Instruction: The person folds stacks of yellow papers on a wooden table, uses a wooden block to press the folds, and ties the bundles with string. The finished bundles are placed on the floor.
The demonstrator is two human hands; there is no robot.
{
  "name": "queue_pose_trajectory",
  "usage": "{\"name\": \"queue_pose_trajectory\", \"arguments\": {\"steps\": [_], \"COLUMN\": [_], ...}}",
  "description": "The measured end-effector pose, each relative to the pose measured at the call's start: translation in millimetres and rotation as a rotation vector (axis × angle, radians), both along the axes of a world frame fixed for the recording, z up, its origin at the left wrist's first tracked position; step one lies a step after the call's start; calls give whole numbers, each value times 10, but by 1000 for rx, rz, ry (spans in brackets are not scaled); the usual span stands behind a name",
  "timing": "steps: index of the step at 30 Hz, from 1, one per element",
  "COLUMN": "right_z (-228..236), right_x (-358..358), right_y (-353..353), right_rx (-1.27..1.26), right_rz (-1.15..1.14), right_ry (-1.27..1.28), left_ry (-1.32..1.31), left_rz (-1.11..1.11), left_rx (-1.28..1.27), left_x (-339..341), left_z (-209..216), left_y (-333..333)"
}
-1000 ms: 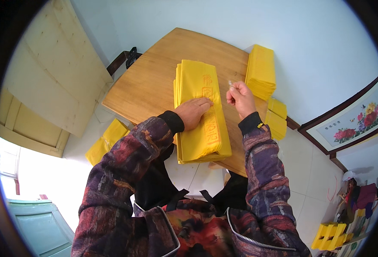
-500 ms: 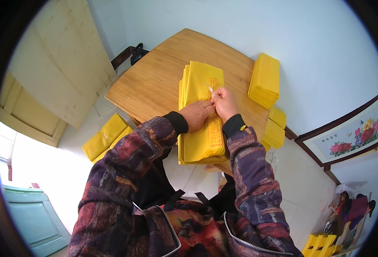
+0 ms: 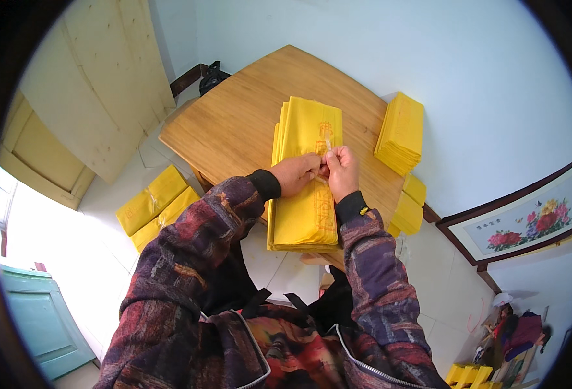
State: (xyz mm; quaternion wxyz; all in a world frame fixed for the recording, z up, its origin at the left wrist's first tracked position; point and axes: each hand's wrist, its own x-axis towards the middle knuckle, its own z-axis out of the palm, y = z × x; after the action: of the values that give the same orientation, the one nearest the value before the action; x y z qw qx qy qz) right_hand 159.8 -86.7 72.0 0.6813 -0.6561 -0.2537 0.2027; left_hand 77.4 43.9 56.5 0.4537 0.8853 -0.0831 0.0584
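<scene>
A thick stack of folded yellow sheets [image 3: 299,220] with red print lies lengthwise on the wooden table [image 3: 234,123], close to its near edge. Both hands meet over the middle of the stack. My left hand [image 3: 295,174] is closed, its fingertips pinched together against the right ones. My right hand [image 3: 344,174] pinches a thin, whitish, see-through strip [image 3: 328,144], whose loose end sticks up past the thumb. Part of the strip shows across the stack below the fingers. What exactly sits between the left fingertips is hidden.
Another yellow stack [image 3: 400,133] stands at the table's right edge by the wall, with more yellow bundles [image 3: 408,211] below it. Tied yellow bundles [image 3: 153,201] are at the left. A framed flower picture [image 3: 523,220] leans at the right. A black bag [image 3: 213,78] lies behind the table.
My left hand has gone from lying flat on the stack to a closed pinch beside the right. The right hand has come slightly down toward me with the strip.
</scene>
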Motion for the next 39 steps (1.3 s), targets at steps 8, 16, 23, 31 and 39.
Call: {"name": "queue_pose_trajectory", "arguments": {"steps": [8, 16, 23, 31, 39], "right_z": [-100, -100, -93, -77, -100], "right_x": [43, 46, 82, 85, 80], "right_y": [-40, 1, -32, -43, 1], "right_rx": [-3, -76, -66, -120, -132], "right_rz": [87, 173, 246, 252, 200], "right_ry": [31, -45, 1, -47, -58], "left_ry": [-137, -116, -244, -260, -167], "left_rz": [-13, 35, 265, 385, 349], "left_rx": [-815, -943, -626, -513, -604], "left_x": [80, 101, 83, 42, 56], "left_z": [-144, -171, -138, -63, -50], "left_y": [117, 84, -18, -100, -149]}}
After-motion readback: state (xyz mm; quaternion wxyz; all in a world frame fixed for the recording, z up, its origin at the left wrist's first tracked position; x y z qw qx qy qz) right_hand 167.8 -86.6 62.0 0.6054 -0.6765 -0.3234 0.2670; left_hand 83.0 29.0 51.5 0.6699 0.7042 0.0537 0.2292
